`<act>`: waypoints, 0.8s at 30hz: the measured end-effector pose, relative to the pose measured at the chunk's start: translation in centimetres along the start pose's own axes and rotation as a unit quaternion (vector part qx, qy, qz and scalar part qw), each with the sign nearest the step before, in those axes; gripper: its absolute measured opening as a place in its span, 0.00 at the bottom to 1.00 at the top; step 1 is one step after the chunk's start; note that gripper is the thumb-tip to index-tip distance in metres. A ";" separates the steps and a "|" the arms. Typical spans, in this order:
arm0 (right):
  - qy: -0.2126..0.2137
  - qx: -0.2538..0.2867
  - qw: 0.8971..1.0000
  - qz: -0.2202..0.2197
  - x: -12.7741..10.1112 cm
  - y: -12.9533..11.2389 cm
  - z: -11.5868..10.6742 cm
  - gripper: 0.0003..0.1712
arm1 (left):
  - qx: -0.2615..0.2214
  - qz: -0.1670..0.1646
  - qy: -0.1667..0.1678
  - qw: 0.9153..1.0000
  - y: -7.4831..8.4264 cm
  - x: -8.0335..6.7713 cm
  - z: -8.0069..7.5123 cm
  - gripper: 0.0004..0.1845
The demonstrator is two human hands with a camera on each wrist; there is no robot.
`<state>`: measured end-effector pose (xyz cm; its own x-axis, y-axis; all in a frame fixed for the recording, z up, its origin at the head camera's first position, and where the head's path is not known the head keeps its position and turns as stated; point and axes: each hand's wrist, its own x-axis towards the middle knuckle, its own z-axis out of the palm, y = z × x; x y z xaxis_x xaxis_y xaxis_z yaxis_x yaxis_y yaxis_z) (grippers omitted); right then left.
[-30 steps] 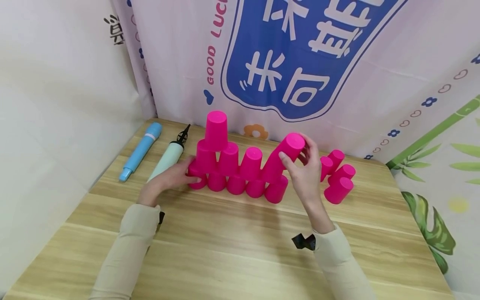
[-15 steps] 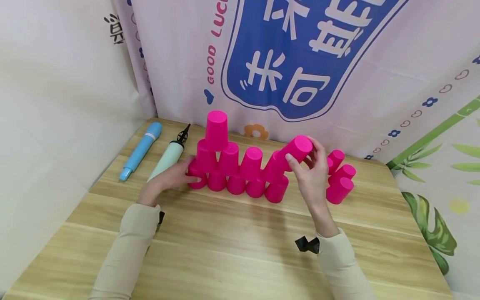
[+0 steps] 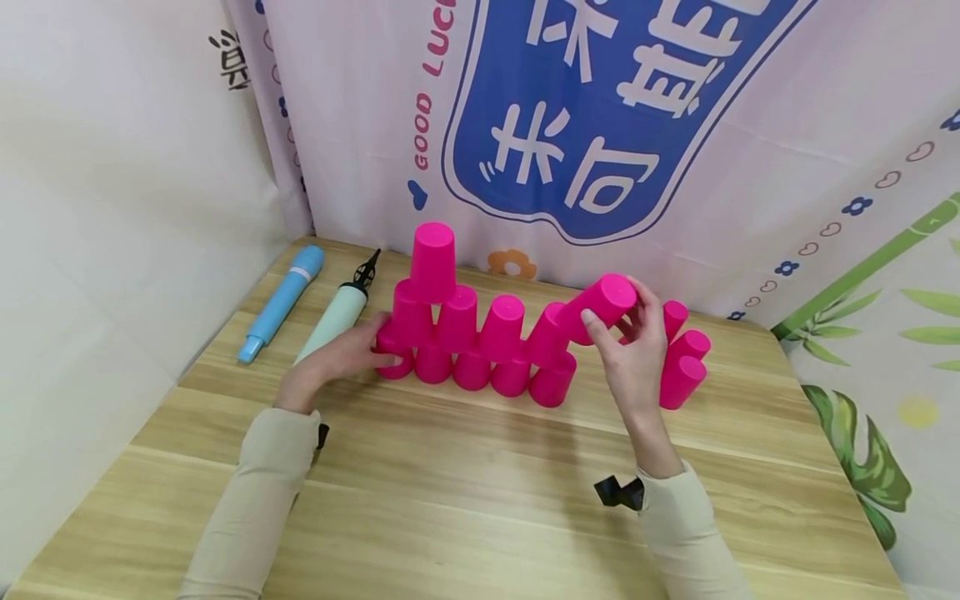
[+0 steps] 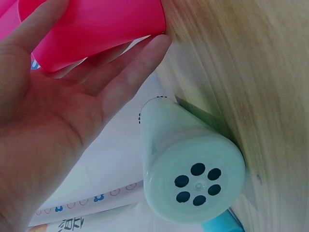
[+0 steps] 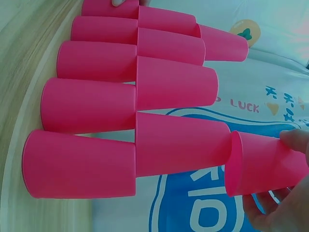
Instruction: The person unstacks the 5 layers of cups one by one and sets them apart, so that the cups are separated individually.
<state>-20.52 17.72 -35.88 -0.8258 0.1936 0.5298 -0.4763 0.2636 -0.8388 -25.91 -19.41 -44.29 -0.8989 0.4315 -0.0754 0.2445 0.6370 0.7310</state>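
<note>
R grip (image 3: 633,354) part. hides loose cups (image 3: 683,383); L grip (image 3: 347,352) hides mint tube (image 3: 334,320) near end.

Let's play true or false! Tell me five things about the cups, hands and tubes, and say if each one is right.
1. The right hand holds a pink cup. True.
2. The left hand touches an end cup of the bottom row. True.
3. The bottom row has three cups. False: it has five.
4. The blue tube lies left of the green tube. True.
5. The green tube stands upright. False: it lies on the table.

Smooth plastic cups (image 3: 502,331), wood-grain tabletop (image 3: 450,500)
</note>
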 end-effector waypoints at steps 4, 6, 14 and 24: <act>0.020 0.007 1.000 -0.007 0.3 1.0 -0.7 0.39 | 0.001 -0.002 0.001 1.000 0.0 0.0 0.1 0.37; 0.030 0.010 0.999 -0.009 0.4 1.3 -1.0 0.39 | 0.002 -0.002 0.002 1.000 0.0 0.0 0.1 0.36; 0.054 -0.008 0.998 0.011 0.3 2.1 -2.6 0.37 | 0.003 -0.006 0.002 1.000 0.2 0.0 0.2 0.35; 0.075 -0.034 0.996 0.035 0.1 3.2 -4.6 0.35 | 0.003 -0.005 0.000 1.000 0.2 0.0 0.0 0.34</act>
<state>-20.73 22.95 -37.96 -0.7994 0.3514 0.4873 -0.3932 0.3072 -0.8666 -25.85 -19.26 -44.13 -0.9013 0.4255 -0.0817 0.2385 0.6445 0.7264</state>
